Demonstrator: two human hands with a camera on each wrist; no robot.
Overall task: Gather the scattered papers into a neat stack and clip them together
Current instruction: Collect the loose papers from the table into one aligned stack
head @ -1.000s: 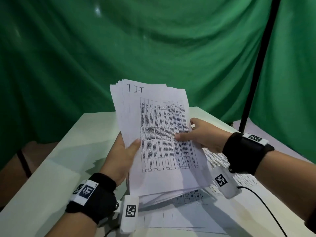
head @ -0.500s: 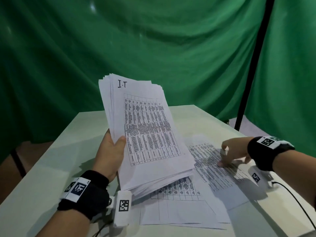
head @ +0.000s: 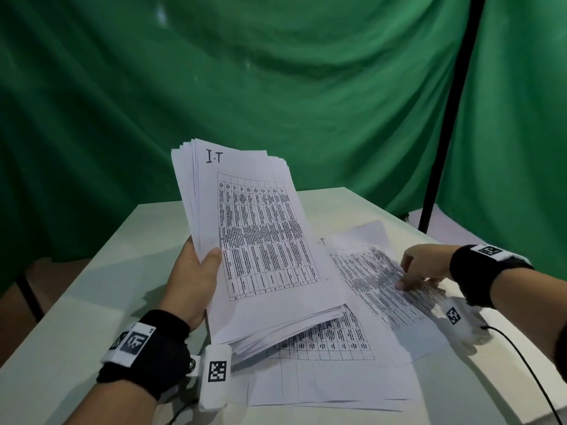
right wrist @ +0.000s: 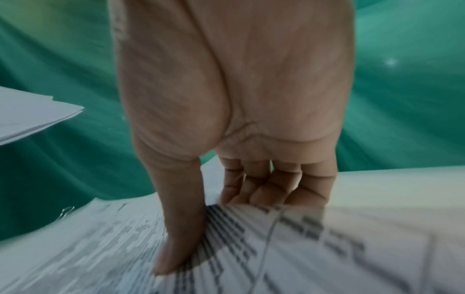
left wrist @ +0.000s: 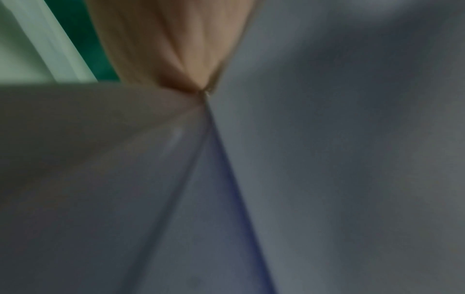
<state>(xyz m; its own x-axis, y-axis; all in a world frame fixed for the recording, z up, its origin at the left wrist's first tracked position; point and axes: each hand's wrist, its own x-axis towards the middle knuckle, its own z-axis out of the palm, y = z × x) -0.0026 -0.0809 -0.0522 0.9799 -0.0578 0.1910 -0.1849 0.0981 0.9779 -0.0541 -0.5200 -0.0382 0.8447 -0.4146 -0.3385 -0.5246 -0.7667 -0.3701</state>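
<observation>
My left hand (head: 196, 277) holds a thick stack of printed papers (head: 260, 240) by its left edge, thumb on top. The stack tilts up off the white table (head: 147, 246), marked "I.T" at its top. The left wrist view shows only the palm (left wrist: 176, 49) and the stack's blurred underside (left wrist: 327, 139). My right hand (head: 414, 271) is on a loose printed sheet (head: 368, 271) lying at the right. There the thumb (right wrist: 176, 248) presses on top of the sheet (right wrist: 276, 248) and the fingers (right wrist: 264, 189) curl under its far edge. More sheets (head: 331, 375) lie flat under the stack.
A green backdrop (head: 276, 87) hangs behind the table. A black pole (head: 445, 133) stands at the right rear. A black cable (head: 527, 369) trails from my right wrist across the table's right side. The stack's corner (right wrist: 32, 117) shows at the left of the right wrist view.
My right hand has let go of the stack and moved right and down onto the loose sheet. The left hand has swung the stack a little to the left.
</observation>
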